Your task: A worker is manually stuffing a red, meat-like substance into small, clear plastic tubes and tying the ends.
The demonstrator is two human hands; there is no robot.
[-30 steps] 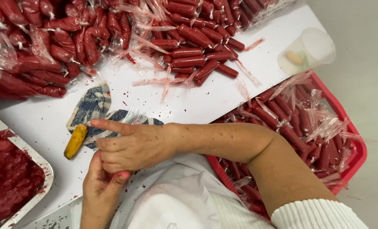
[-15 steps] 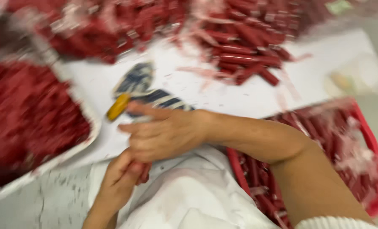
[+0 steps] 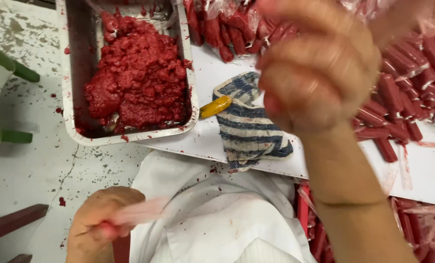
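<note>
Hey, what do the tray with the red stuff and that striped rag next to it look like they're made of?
The tray looks like thin metal, probably aluminium: dull silver walls with a rolled rim, smeared red. The striped rag looks like woven cotton: blue and off-white bands, soft folds, a frayed edge. Neither can be confirmed by sight alone.

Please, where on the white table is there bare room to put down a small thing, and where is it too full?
One free patch of the white table lies between the metal tray of red paste and the striped cloth, below the yellow handle. Another lies at the right, below the loose red sticks. The back edge and the right side are crowded with wrapped red sticks.
</note>
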